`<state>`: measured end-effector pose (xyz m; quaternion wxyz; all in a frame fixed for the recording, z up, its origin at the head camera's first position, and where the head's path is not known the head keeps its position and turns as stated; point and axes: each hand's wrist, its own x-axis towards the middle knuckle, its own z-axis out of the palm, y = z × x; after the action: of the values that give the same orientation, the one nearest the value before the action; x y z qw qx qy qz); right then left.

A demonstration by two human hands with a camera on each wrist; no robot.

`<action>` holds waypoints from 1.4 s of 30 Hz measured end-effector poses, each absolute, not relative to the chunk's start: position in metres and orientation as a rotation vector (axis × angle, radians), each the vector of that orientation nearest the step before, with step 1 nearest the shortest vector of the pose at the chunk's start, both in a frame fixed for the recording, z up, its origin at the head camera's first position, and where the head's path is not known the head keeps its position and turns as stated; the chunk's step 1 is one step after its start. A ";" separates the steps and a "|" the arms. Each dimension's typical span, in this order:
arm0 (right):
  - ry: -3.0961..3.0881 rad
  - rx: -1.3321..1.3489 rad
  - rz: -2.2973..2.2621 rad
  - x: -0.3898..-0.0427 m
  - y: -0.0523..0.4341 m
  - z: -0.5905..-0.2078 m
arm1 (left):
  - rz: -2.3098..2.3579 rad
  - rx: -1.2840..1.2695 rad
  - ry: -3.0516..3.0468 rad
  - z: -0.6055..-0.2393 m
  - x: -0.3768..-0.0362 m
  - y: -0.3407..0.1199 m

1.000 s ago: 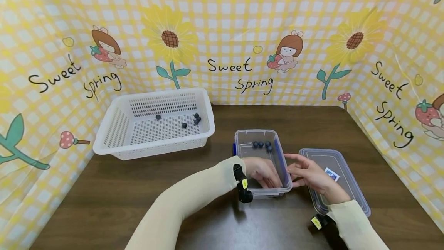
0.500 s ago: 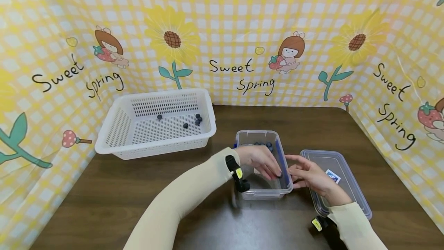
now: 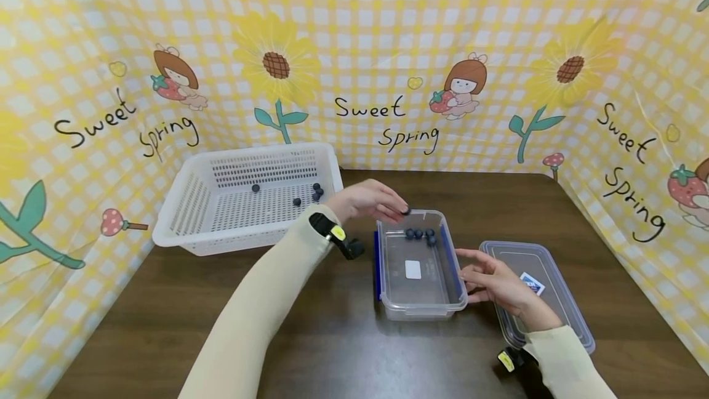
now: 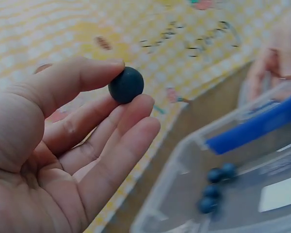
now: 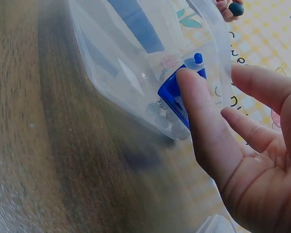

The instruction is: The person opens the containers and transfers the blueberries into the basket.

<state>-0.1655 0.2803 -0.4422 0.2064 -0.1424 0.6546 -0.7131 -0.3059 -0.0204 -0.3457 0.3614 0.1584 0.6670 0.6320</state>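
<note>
My left hand (image 3: 368, 201) pinches a dark blue ball (image 4: 126, 85) between thumb and fingertips, above the far left corner of a clear plastic box (image 3: 396, 293). Several similar balls (image 3: 419, 234) lie on the floor of this box, near its far end. At the box's right side is my right hand (image 3: 501, 285), its fingers fairly straight against the wall. In the right wrist view, the right thumb (image 5: 199, 104) lies against a blue side latch (image 5: 173, 92). The right hand holds nothing else that I can see.
A white slotted basket (image 3: 238, 241) with several dark balls (image 3: 317, 191) inside stands at the back left. Partly under my right forearm lies a clear lid (image 3: 556, 303) on the brown table (image 3: 332, 337). Yellow checked cloth (image 3: 354, 48) hangs behind.
My left hand has risen from inside the near end of the box and moved left and away with a ball. The right hand stays at the box's side.
</note>
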 end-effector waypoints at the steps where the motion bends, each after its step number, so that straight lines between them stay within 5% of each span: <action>1: 1.823 -0.399 -1.986 -0.166 0.280 -0.442 | 1.664 0.394 1.720 -0.343 -0.309 -0.026; 42: 1.832 -0.367 -1.987 -0.168 0.281 -0.445 | 2.493 -0.496 1.737 -0.353 -0.361 -0.204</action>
<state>-0.1678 0.2814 -0.4453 0.2058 -0.1318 0.6573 -0.7129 -0.3613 -0.2042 -0.3527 0.0313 -0.1612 0.5639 0.8094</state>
